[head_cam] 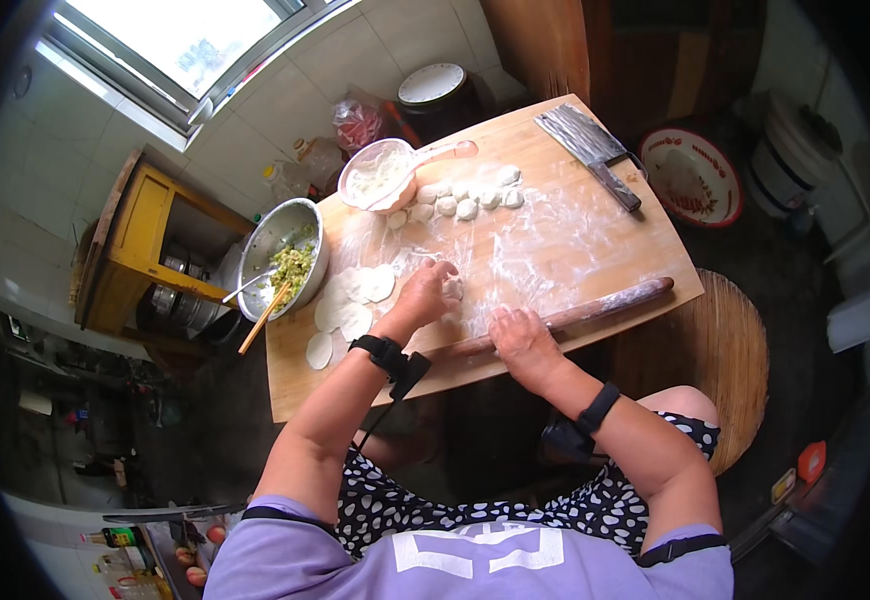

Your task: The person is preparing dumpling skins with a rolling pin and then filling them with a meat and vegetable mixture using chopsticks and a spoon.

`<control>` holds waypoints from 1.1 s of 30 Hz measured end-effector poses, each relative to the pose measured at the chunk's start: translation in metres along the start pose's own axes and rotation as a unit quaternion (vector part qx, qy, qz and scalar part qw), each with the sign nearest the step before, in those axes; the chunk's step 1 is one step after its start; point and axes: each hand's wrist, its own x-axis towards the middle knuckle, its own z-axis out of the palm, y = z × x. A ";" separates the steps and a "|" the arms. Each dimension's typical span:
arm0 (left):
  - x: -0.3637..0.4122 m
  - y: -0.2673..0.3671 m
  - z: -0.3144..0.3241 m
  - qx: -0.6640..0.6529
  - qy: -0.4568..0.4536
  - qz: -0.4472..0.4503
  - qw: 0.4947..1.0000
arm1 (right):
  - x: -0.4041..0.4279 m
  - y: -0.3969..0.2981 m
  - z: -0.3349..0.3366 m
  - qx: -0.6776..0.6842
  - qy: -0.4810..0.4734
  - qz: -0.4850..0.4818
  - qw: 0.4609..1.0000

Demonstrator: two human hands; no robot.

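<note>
My left hand (425, 292) has its fingers on a small piece of dough (453, 288) that lies on the floured wooden board (607, 232). My right hand (522, 337) rests on a wooden rolling pin (607, 301), which lies along the near edge of the board. To the left of my left hand are several flat, round dough wrappers (343, 296), some overlapping. Beyond my hands sits a cluster of small floured dough pieces (468, 208). Parts of the rolling pin are hidden under my right hand.
A metal bowl (253, 247) of chopped green filling (292, 262), with chopsticks (264, 319) and a spoon (247, 286), stands at the left. A flour-filled pink scoop (378, 174) is at the back. A cleaver (581, 142) lies far right. A wooden stool (727, 367) stands beyond the board's right end.
</note>
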 end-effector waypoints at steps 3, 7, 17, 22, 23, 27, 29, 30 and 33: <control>0.000 0.000 -0.001 0.016 -0.014 -0.005 1.000 | -0.001 0.003 0.003 -0.009 0.016 -0.011 1.000; -0.001 -0.010 -0.003 0.041 -0.035 0.046 0.997 | -0.001 0.009 -0.008 -0.013 0.005 -0.032 0.999; -0.004 -0.016 -0.024 0.034 -0.084 0.075 0.993 | -0.018 0.047 -0.044 -0.018 -0.106 0.030 0.994; 0.004 -0.020 -0.016 0.080 -0.117 0.106 0.984 | -0.017 0.043 -0.040 0.009 -0.107 -0.005 0.994; 0.003 -0.022 -0.015 0.080 -0.117 0.105 0.984 | -0.017 0.043 -0.040 0.009 -0.107 -0.006 0.994; -0.008 0.000 -0.019 0.009 -0.107 0.092 0.990 | -0.020 0.043 -0.042 0.010 -0.108 -0.009 0.994; -0.010 -0.004 -0.017 -0.018 -0.082 0.109 0.990 | -0.019 0.042 -0.041 0.017 -0.100 -0.008 0.995; -0.007 -0.009 -0.014 0.017 -0.081 0.128 0.988 | -0.018 0.042 -0.040 0.015 -0.091 -0.019 0.996; -0.004 -0.017 -0.012 0.055 -0.091 0.140 0.984 | -0.016 0.041 -0.038 0.017 -0.086 -0.028 0.996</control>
